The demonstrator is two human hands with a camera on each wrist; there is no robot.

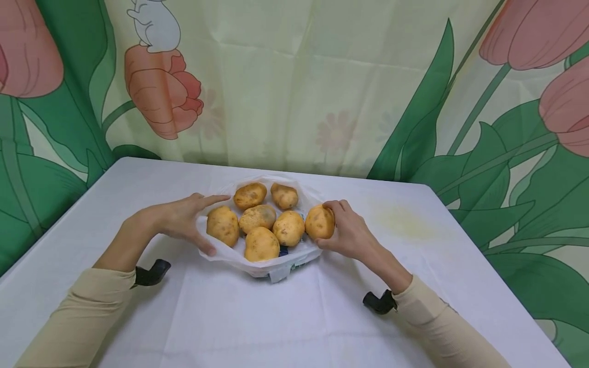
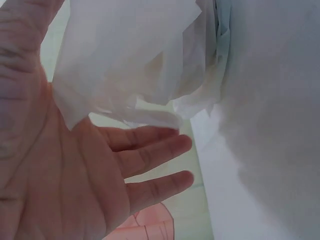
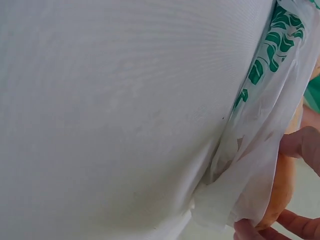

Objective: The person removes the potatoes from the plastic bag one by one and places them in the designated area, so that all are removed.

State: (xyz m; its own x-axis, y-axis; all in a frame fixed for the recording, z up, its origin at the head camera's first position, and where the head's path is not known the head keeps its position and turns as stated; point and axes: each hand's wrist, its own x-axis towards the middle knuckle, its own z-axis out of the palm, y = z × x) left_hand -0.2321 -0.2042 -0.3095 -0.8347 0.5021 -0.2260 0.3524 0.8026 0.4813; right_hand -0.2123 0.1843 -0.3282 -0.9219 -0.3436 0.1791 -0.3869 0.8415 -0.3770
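Gripping a potato (image 1: 320, 223), the right hand (image 1: 348, 230) faces the left hand (image 1: 181, 219), which spreads wide. Between them, a white plastic bag (image 1: 250, 267) holds six more potatoes (image 1: 262, 244).

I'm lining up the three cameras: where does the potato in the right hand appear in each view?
Head: the potato is just right of centre, a little below mid-height, in the right hand.
Left wrist: not in it.
Right wrist: lower right, partly covered by plastic.
Shared landmark: the white plastic bag, upper middle in left wrist, right side in right wrist.
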